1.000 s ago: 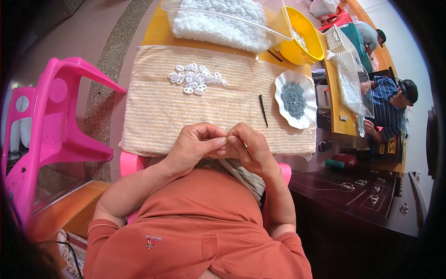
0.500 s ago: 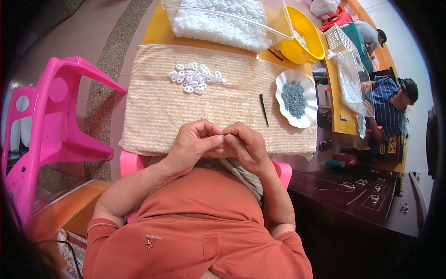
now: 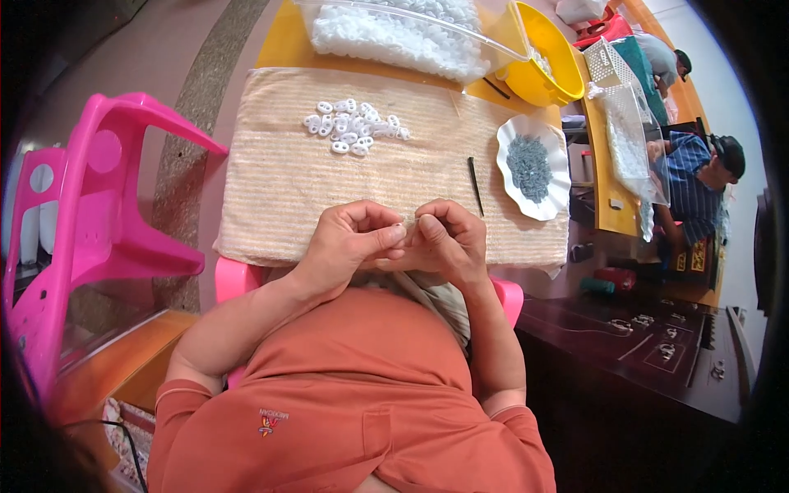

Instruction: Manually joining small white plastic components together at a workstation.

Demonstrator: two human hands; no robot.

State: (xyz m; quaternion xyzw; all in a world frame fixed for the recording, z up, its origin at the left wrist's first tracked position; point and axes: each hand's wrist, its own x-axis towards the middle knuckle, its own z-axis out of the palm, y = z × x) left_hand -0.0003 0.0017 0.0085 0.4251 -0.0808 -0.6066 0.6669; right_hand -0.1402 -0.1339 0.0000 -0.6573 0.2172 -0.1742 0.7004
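Over the near edge of a striped towel [image 3: 279,185], my left hand [image 3: 352,244] is closed in a pinch, thumb against forefinger. Just beside it my right hand [image 3: 452,244] pinches as well, a small gap between the two sets of fingertips. Whatever they hold is too small to make out. Beyond the hands lies a loose pile of white plastic two-holed pieces [image 3: 353,126]. A thin black stick [image 3: 476,187] rests to the right, close to a white wavy-rimmed dish [image 3: 560,187] of tiny grey-blue pieces [image 3: 528,167].
At the table's far side stand a clear bin [image 3: 394,37] full of white pieces and a yellow basin [image 3: 542,86]. A pink plastic chair [image 3: 107,238] is on the left. Two people sit at another table [image 3: 612,209] to the right, beside a dark panelled surface [image 3: 608,329].
My fingertips have drawn slightly apart, both hands still pinched. The whole view has shifted a little, so the table things appear higher and further right.
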